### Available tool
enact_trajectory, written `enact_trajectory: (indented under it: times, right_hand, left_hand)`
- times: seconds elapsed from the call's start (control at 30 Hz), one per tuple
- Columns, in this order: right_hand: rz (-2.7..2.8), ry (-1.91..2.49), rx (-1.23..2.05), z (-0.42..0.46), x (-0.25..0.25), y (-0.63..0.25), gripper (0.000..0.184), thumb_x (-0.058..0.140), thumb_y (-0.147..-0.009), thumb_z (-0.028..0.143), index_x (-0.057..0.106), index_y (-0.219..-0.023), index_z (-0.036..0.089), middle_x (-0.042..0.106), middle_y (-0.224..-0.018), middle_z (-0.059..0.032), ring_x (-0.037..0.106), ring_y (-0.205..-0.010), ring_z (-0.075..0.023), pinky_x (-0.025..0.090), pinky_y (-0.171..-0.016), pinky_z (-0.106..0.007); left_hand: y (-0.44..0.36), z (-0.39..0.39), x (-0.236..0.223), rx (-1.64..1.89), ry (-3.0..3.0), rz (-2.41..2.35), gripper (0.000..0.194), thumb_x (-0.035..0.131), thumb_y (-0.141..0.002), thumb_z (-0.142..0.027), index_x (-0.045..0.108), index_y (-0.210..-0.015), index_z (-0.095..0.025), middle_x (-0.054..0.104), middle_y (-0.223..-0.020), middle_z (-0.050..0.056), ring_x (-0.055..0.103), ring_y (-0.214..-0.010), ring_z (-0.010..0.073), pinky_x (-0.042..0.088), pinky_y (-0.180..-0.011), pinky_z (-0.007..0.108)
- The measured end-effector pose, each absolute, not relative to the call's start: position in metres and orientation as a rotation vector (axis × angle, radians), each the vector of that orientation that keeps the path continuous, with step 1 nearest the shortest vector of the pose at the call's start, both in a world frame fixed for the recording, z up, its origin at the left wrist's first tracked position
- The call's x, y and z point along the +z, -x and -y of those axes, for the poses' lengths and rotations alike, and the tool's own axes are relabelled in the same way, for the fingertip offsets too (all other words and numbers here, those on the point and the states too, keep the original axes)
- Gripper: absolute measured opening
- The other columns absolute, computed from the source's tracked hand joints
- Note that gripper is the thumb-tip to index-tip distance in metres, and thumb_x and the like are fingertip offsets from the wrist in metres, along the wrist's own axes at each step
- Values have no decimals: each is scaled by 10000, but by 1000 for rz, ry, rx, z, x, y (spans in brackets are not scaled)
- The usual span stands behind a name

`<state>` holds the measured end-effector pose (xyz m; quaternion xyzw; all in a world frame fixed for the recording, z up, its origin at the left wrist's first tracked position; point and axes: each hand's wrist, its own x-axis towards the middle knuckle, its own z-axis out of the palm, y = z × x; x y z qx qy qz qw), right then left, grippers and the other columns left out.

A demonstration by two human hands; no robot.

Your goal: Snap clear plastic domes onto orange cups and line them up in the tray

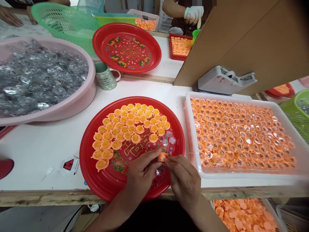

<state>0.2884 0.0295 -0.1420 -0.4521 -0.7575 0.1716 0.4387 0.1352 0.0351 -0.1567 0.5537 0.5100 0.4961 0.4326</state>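
Between the fingertips of my left hand (142,170) and my right hand (184,174) is a small orange plastic cup-shaped piece (162,157). Both hands are closed in a pinch on it, above the front right part of a round red tray (87,161). Rows of similar orange pieces with yellow centres (124,129) lie on the tray's back and left. A few clear round discs (172,140) rest on the tray just beyond my fingers. Part of the piece is hidden by my fingers.
At right stands a white bin (241,175) of orange pieces with clear tops. A pink basin (89,93) of clear plastic parts is at left, beside a green mug (106,77). Behind are a tape dispenser (224,80), cardboard (241,38) and another person's gloved hand (193,13).
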Motion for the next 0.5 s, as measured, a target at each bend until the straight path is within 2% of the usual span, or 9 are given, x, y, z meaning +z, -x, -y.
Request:
enact_trajectory:
  times: [0.23, 0.33, 0.5]
  right_hand:
    - [1798, 1137, 635, -32, -148, -290, 369, 489, -843, -44, 674, -1039, 209, 660, -874, -59, 634, -801, -172, 538, -694, -285]
    - [1846, 1097, 621, -34, -152, -292, 376, 477, -836, -55, 669, -1049, 187, 653, -894, -72, 625, -816, -172, 536, -704, -292]
    - [1886, 1075, 563, -33, -155, -293, 377, 469, -827, -68, 648, -1047, 181, 655, -895, -75, 616, -834, -177, 531, -716, -298]
  left_hand:
    - [-132, -38, -155, 1111, -1314, -1172, 291, 647, -850, -152, 696, -1115, -263, 728, -1035, 20, 681, -957, 152, 559, -836, 242]
    - [-129, -39, -153, 1108, -1450, -1139, 264, 624, -858, -125, 719, -1077, -237, 708, -1054, 46, 667, -972, 155, 545, -864, 249]
    - [-130, -39, -156, 1098, -1626, -1126, 350, 577, -877, -91, 670, -1178, -244, 696, -1067, 52, 662, -977, 144, 541, -860, 235]
